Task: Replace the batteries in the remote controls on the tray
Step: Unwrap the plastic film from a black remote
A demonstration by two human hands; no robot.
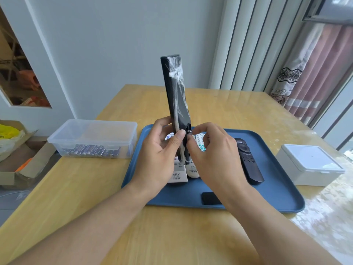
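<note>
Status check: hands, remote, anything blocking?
Left hand holds black remote upright over tray. Right hand pinches battery at its compartment. Nothing blocking.

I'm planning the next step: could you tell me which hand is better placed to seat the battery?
The right hand: it already pinches the battery at the long black remote, which the left hand holds upright.

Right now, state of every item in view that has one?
Long black remote: held upright by the left hand, battery bay open.
Battery: pinched by the right hand at the bay.
Battery cover: off, lying on the tray.
Short black remote: flat on tray.
Two white remotes: flat on tray.
Clear box: lid on, batteries inside.
White box: lid on.
</note>
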